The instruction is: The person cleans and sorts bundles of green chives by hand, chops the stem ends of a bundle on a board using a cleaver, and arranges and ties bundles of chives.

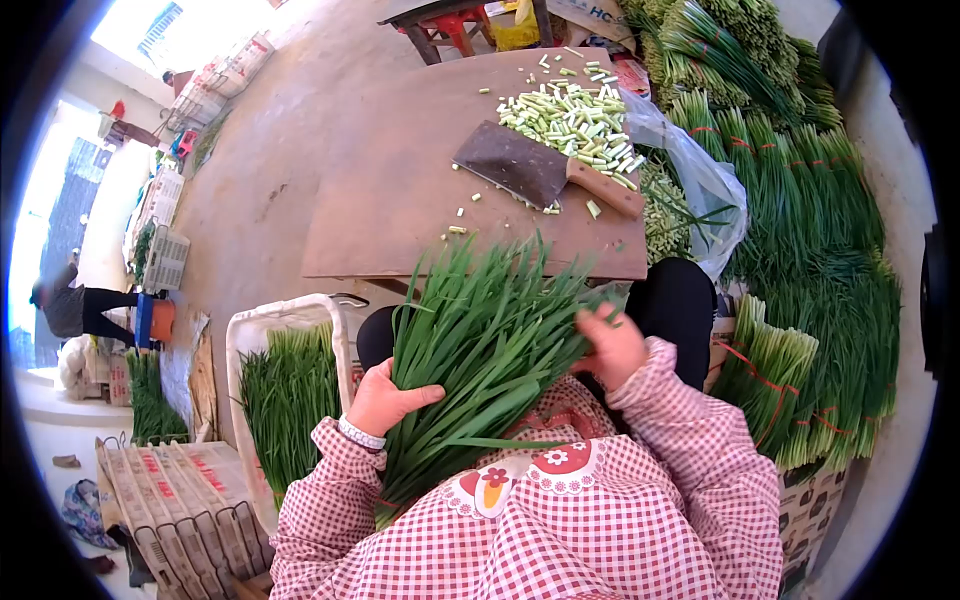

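Observation:
A loose bunch of long green leaves lies across my lap, its tips reaching the near edge of the brown table. My left hand grips the bunch from the left side, thumb over the leaves. On the right side of the bunch, my right hand has its fingers curled at the leaf tips; what it pinches is hard to make out. A cleaver with a wooden handle rests on the table beside a pile of cut pale stalk pieces.
Right of the table are a clear plastic bag and stacked tied green bundles. A white basket of greens stands to my left, near stacked crates. Another person is at the far left. A red stool stands beyond the table.

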Available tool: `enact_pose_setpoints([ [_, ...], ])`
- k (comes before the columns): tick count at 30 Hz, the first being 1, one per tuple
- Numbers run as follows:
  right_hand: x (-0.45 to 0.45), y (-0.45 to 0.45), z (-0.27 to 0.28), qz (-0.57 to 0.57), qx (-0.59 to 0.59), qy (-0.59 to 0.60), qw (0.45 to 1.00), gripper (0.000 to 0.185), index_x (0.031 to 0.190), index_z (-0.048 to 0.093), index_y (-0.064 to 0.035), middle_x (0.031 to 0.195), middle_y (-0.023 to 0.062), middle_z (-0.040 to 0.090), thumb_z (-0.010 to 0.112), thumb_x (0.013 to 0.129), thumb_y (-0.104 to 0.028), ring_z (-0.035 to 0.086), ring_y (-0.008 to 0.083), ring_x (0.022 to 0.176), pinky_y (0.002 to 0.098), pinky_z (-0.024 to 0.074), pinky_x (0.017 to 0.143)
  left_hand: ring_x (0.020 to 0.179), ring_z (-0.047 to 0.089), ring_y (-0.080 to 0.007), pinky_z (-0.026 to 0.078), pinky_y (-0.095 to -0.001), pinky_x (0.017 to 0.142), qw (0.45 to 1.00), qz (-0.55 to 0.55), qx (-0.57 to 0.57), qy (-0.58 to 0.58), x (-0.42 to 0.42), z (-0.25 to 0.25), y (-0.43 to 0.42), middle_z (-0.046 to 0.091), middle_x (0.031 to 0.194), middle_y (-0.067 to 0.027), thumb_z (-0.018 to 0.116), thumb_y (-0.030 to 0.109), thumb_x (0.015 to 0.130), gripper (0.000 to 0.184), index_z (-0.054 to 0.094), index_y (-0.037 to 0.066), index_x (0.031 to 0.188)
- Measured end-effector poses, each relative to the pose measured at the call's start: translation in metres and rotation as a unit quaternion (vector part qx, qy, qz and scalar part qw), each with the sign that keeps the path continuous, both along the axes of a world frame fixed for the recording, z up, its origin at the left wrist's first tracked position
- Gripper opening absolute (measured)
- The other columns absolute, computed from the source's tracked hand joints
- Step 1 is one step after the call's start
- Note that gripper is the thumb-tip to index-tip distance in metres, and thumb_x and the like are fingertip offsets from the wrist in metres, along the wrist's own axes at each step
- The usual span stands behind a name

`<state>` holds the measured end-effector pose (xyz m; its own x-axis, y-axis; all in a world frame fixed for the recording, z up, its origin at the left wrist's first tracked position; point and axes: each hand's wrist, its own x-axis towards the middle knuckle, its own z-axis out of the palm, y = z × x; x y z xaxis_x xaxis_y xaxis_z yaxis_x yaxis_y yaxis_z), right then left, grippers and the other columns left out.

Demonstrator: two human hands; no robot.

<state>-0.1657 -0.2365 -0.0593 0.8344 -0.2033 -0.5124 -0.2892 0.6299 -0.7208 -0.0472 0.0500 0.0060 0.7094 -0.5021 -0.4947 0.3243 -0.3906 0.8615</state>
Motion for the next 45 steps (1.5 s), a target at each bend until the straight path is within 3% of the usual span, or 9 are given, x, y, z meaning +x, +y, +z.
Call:
enact_pose_setpoints([
  [3,0.0,-0.043,0.02,-0.085,-0.159,-0.008,0.984,0.023,0.112,0.052,-0.0055,0.09,0.0027,0.056,0.052,0.093,-0.017,0.057,0.012,0.077,0.0257,0.0506,0.061,0.091,0.061,-0.0126,0.05,-0.0279,0.084,1.0,0.001,-0.001,0.01,0.0,-0.001,-0.002,0.065,0.104,-0.0082,0.076,0.004,0.073,0.044,0.057,-0.003,0.112],
  [7,0.001,-0.06,0.06,0.039,-0.368,-0.177,0.912,0.012,0.096,0.062,-0.0026,0.076,0.0001,0.056,0.061,0.087,-0.01,0.054,0.0107,0.071,0.0239,0.045,0.063,0.09,0.061,-0.0122,0.05,-0.0276,0.084,1.0,-0.001,-0.014,0.021,-0.003,0.002,-0.012,0.065,0.104,-0.0079,0.074,0.001,0.074,0.04,0.058,-0.003,0.11],
  [13,0.025,-0.025,0.063,0.268,-0.587,-0.258,0.719,0.019,0.095,0.066,-0.0075,0.082,0.0083,0.056,0.066,0.082,-0.021,0.058,0.0247,0.071,0.0356,0.0471,0.066,0.087,0.062,-0.0125,0.051,-0.0273,0.082,1.0,-0.002,0.011,0.002,-0.006,0.008,-0.017,0.066,0.101,-0.0083,0.074,0.001,0.073,0.038,0.059,-0.003,0.108],
  [18,0.03,-0.021,0.039,0.033,-0.444,-0.249,0.86,0.006,0.077,0.066,-0.0043,0.069,0.0065,0.056,0.066,0.079,-0.01,0.057,0.0182,0.068,0.0299,0.0441,0.061,0.086,0.063,-0.0129,0.051,-0.0274,0.081,0.997,0.068,-0.02,0.009,-0.015,0.005,-0.01,0.066,0.101,-0.0082,0.073,0.0,0.074,0.035,0.06,-0.003,0.106],
  [28,0.042,-0.021,0.037,0.247,-0.559,-0.277,0.741,0.019,0.095,0.068,-0.0068,0.072,0.0078,0.053,0.07,0.076,-0.011,0.055,0.0222,0.068,0.0303,0.0452,0.064,0.084,0.062,-0.0117,0.051,-0.0263,0.079,0.994,0.098,-0.056,-0.003,-0.017,-0.004,-0.008,0.066,0.099,-0.0074,0.071,-0.002,0.075,0.03,0.06,-0.003,0.103],
  [34,0.046,-0.034,0.019,0.004,-0.521,-0.165,0.837,0.01,0.086,0.067,-0.0043,0.074,0.0043,0.054,0.067,0.079,-0.011,0.054,0.0155,0.069,0.0289,0.0431,0.062,0.085,0.062,-0.011,0.05,-0.0254,0.08,0.989,0.128,-0.074,-0.022,-0.017,-0.007,0.001,0.066,0.099,-0.0059,0.071,-0.001,0.076,0.029,0.061,-0.001,0.103],
  [39,0.056,-0.041,0.053,0.129,-0.409,-0.184,0.884,0.017,0.101,0.062,-0.0015,0.092,0.0103,0.061,0.058,0.086,-0.007,0.059,0.0178,0.081,0.0279,0.0467,0.073,0.09,0.061,-0.0118,0.049,-0.0258,0.082,0.991,0.109,-0.08,0.02,-0.02,0.003,-0.005,0.066,0.104,-0.0073,0.07,0.002,0.078,0.033,0.06,-0.001,0.109],
  [41,0.068,-0.033,0.055,0.169,-0.534,-0.262,0.786,0.024,0.106,0.061,-0.002,0.096,0.016,0.061,0.058,0.086,-0.015,0.06,0.0268,0.085,0.0338,0.0484,0.077,0.092,0.061,-0.0123,0.049,-0.0263,0.083,0.991,0.102,-0.083,0.026,-0.021,0.003,-0.007,0.065,0.106,-0.008,0.07,0.003,0.079,0.034,0.059,-0.002,0.111],
  [45,0.095,-0.005,0.046,0.236,-0.578,-0.253,0.739,0.021,0.1,0.063,-0.0024,0.086,0.0117,0.06,0.06,0.084,-0.015,0.058,0.0249,0.078,0.0334,0.0472,0.07,0.09,0.061,-0.0119,0.049,-0.0263,0.082,0.992,0.095,-0.074,0.037,-0.023,0.004,-0.005,0.065,0.104,-0.0067,0.07,0.002,0.079,0.033,0.06,-0.002,0.11],
])
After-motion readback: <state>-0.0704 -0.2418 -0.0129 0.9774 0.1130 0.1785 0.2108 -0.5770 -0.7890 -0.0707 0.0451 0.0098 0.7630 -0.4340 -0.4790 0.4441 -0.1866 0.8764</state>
